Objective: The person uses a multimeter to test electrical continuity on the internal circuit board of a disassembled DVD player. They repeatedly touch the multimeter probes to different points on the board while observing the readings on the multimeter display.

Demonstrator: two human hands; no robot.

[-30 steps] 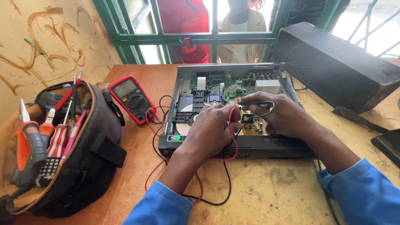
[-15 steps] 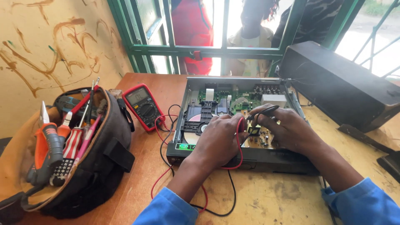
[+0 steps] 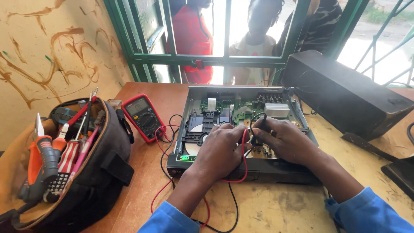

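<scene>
An opened disc player [image 3: 215, 117] with its lid off lies on the wooden table, green circuit boards showing inside. My left hand [image 3: 222, 149] rests over its middle, holding a red test probe [image 3: 244, 138] whose lead loops down toward me. My right hand [image 3: 286, 139] sits beside it, pinching a black test probe [image 3: 260, 125] against the board. Both tips touch the board near each other. A red multimeter [image 3: 143, 115] lies left of the player, its red and black leads running to the probes.
A dark tool bag [image 3: 82, 172] with pliers and screwdrivers stands at the left. A black speaker box [image 3: 345, 92] lies at the right. Behind the green window frame [image 3: 224, 58] stand several people. A yellowish wall runs along the left.
The view has tilted up and drawn nearer, showing more of the window. Both hands stay on the board, with the probes shifted only slightly.
</scene>
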